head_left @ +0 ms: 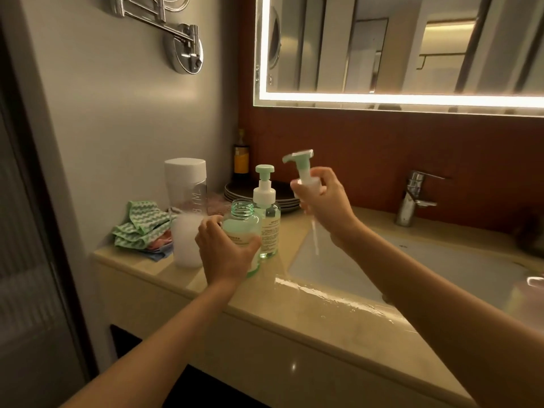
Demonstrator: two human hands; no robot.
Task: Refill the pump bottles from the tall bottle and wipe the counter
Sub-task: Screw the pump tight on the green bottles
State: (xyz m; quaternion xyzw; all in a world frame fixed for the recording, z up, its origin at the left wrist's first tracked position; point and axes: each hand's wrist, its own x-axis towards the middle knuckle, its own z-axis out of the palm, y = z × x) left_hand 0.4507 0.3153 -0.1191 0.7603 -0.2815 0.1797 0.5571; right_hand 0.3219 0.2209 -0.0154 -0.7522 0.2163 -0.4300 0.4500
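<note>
My left hand (225, 250) grips an uncapped clear green pump bottle (243, 223) standing on the beige counter (338, 325). Its mouth is open. My right hand (325, 201) holds the removed pump head (301, 166) up in the air, with the dip tube (315, 237) hanging down over the sink edge. A second pump bottle (266, 207) with its green pump on stands just behind the open one. The tall clear bottle (187, 210) with a white cap stands to the left, holding white liquid in its lower part.
Folded green and pink cloths (139, 228) lie at the counter's left end against the wall. Dark plates (282, 195) are stacked behind the bottles, and a small dark bottle (241, 156) stands in the corner. The sink (412, 266) and chrome faucet (412, 195) are at right. Water glistens on the counter's front.
</note>
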